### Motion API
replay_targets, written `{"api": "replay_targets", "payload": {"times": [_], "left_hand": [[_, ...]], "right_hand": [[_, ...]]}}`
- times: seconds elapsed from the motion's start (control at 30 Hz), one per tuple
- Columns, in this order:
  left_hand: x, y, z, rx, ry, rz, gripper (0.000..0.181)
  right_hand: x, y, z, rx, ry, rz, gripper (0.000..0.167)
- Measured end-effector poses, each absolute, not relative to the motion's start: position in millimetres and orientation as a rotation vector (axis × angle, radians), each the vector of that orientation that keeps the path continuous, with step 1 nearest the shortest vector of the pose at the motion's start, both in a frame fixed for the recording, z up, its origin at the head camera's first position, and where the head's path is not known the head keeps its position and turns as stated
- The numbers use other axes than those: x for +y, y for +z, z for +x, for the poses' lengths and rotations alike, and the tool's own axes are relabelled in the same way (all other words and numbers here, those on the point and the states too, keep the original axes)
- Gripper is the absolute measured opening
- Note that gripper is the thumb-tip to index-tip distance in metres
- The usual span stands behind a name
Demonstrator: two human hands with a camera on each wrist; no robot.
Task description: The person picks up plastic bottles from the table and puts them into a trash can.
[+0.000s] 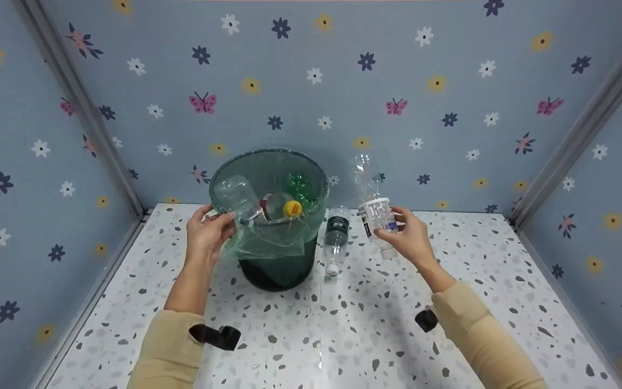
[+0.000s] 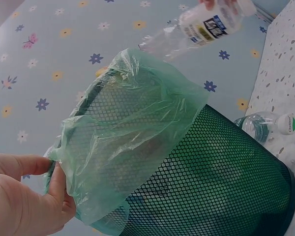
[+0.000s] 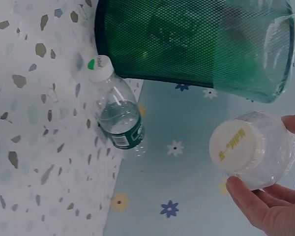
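My left hand (image 1: 205, 237) pinches the near-left rim of a dark mesh wastebasket (image 2: 221, 172), thumb and fingers on the green plastic bag (image 2: 132, 113) folded over it. In the wastebasket lie a clear bottle (image 1: 235, 194), a yellow-capped bottle (image 1: 292, 208) and a crumpled green bottle (image 1: 301, 188). To the right of the basket, above the table, my right hand (image 1: 411, 237) grips a clear plastic bottle (image 1: 378, 216) with a white label. That bottle is tilted, with its white cap (image 3: 236, 146) pointing down and its base up.
Between the wastebasket and my right hand, another clear bottle (image 1: 337, 237) with a dark green label lies on the speckled tabletop (image 1: 300, 335), its white cap (image 3: 101, 69) towards me. Blue flowered panels (image 1: 311, 70) enclose the back and sides.
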State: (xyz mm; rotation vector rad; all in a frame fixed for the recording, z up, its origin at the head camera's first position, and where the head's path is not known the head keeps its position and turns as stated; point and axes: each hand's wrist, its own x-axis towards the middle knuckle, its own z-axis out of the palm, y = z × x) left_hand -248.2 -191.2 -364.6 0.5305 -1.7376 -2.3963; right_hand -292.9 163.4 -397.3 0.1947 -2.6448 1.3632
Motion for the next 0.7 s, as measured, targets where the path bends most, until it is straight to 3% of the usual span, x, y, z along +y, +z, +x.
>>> {"api": "replay_targets", "payload": {"times": [0.4, 0.7], "left_hand": [[-191.5, -362.9, -249.3, -1.722, -2.402, 0.542, 0.063], [-191.2, -362.5, -248.6, -1.731, -2.388, 0.561, 0.062]], "right_hand": [[134.3, -327.0, -293.4, -2.692, 1.185, 0.449, 0.070], [100.5, -298.5, -302.8, -2.753, 1.074, 0.585, 0.072]]}}
